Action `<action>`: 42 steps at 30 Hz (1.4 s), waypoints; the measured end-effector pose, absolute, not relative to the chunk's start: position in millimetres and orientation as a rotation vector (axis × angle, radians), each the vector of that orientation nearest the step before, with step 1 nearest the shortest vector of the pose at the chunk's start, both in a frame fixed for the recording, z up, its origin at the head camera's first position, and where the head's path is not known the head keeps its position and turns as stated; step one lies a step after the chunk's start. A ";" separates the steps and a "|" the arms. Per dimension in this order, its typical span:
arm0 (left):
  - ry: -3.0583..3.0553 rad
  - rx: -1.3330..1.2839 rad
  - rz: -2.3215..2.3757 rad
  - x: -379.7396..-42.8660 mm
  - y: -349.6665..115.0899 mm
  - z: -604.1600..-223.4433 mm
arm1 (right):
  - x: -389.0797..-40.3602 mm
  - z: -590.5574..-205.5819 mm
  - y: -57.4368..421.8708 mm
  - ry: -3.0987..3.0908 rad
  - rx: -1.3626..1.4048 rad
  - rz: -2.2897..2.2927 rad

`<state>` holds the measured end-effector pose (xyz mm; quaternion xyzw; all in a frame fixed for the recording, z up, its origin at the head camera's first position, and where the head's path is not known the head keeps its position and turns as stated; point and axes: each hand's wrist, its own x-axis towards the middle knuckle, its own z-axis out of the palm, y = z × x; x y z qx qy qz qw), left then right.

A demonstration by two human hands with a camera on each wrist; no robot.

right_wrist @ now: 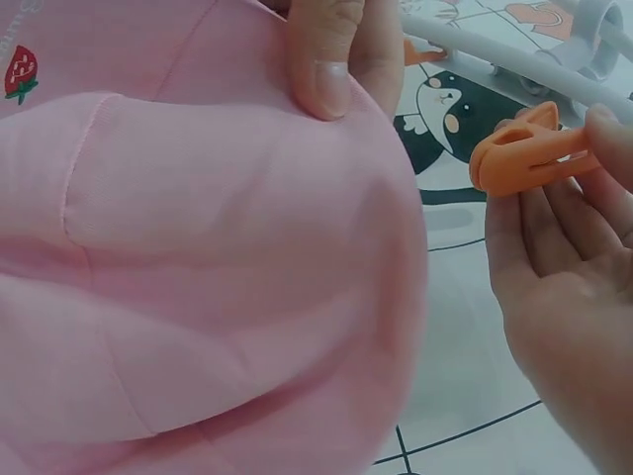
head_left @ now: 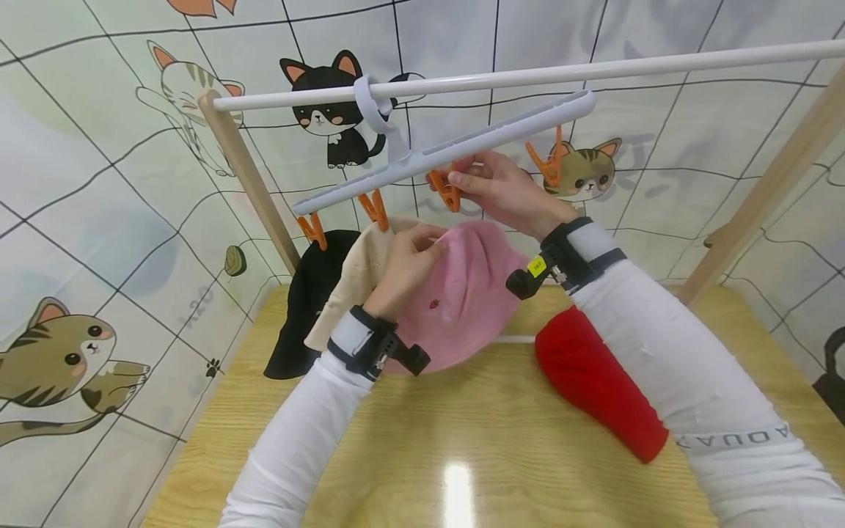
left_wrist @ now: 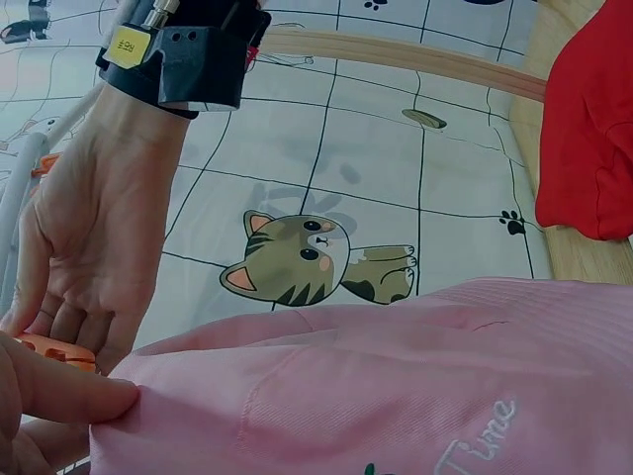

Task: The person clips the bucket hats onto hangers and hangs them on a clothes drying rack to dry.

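My left hand [head_left: 411, 268] pinches the crown edge of a pink bucket hat [head_left: 462, 293], which has a small strawberry on it. Above the hat, my right hand [head_left: 505, 187] holds an orange clip [head_left: 445, 192] between thumb and fingers, below the white hanger [head_left: 442, 154]. In the right wrist view the clip [right_wrist: 529, 153] is apart from the hat [right_wrist: 227, 267]. A cream hat [head_left: 359, 271] hangs from another orange clip [head_left: 375, 210] beside my left hand. Farther left, a black hat [head_left: 304, 308] hangs from a clip [head_left: 313, 230] near the hanger's end.
The hanger hooks over a white rod [head_left: 594, 71] borne by wooden posts [head_left: 247, 176]. An orange clip [head_left: 549, 161] hangs near the hanger's right end. A red hat [head_left: 594, 374] lies on the wooden table [head_left: 396, 455], beneath my right forearm. A cat-patterned backdrop [head_left: 132, 242] stands behind.
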<state>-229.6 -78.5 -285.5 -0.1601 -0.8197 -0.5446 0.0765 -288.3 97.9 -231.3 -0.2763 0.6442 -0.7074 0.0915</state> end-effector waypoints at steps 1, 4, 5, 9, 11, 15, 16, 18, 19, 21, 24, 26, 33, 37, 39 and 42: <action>-2.453 -0.483 -1.632 -229.7 -78.6 -285.2 | -288.8 -232.0 97.9 1.907 -0.829 -2.113; -2.441 -0.495 -1.647 -230.6 -78.8 -284.5 | -290.3 -234.4 97.9 1.861 -0.835 -2.171; -2.438 -0.497 -1.654 -231.0 -78.9 -284.3 | -290.5 -235.1 97.8 1.839 -0.837 -2.190; -2.426 -0.497 -1.674 -232.0 -79.2 -283.4 | -290.7 -237.4 97.7 1.795 -0.830 -2.248; -2.421 -0.488 -1.700 -232.0 -79.3 -282.9 | -290.0 -238.1 97.3 1.806 -0.817 -2.262; -2.412 -0.488 -1.734 -232.1 -78.6 -281.8 | -288.0 -238.5 95.9 1.830 -0.762 -2.291; -2.408 -0.489 -1.740 -232.3 -78.2 -281.5 | -287.7 -238.6 95.7 1.833 -0.746 -2.298; -2.399 -0.491 -1.748 -232.8 -77.4 -281.1 | -286.9 -238.5 95.3 1.830 -0.720 -2.310; -2.395 -0.491 -1.755 -232.9 -77.0 -281.0 | -286.7 -238.7 95.3 1.832 -0.710 -2.314; -2.384 -0.487 -1.770 -233.4 -76.4 -280.6 | -287.0 -238.9 95.5 1.832 -0.708 -2.319; -2.361 -0.482 -1.792 -233.6 -75.8 -279.5 | -287.7 -239.5 95.9 1.839 -0.721 -2.318; -2.352 -0.473 -1.799 -233.9 -75.7 -278.6 | -288.7 -240.2 96.1 1.847 -0.730 -2.318; -2.318 -0.474 -1.815 -235.3 -77.1 -277.3 | -290.5 -240.0 94.6 1.861 -0.763 -2.320; -2.313 -0.490 -1.824 -235.4 -77.6 -276.7 | -290.3 -239.5 94.9 1.890 -0.742 -2.322; -2.313 -0.492 -1.825 -235.4 -77.6 -276.3 | -290.5 -239.5 95.7 1.928 -0.727 -2.309; -2.310 -0.502 -1.810 -236.0 -77.1 -275.7 | -291.5 -239.8 97.3 1.992 -0.720 -2.281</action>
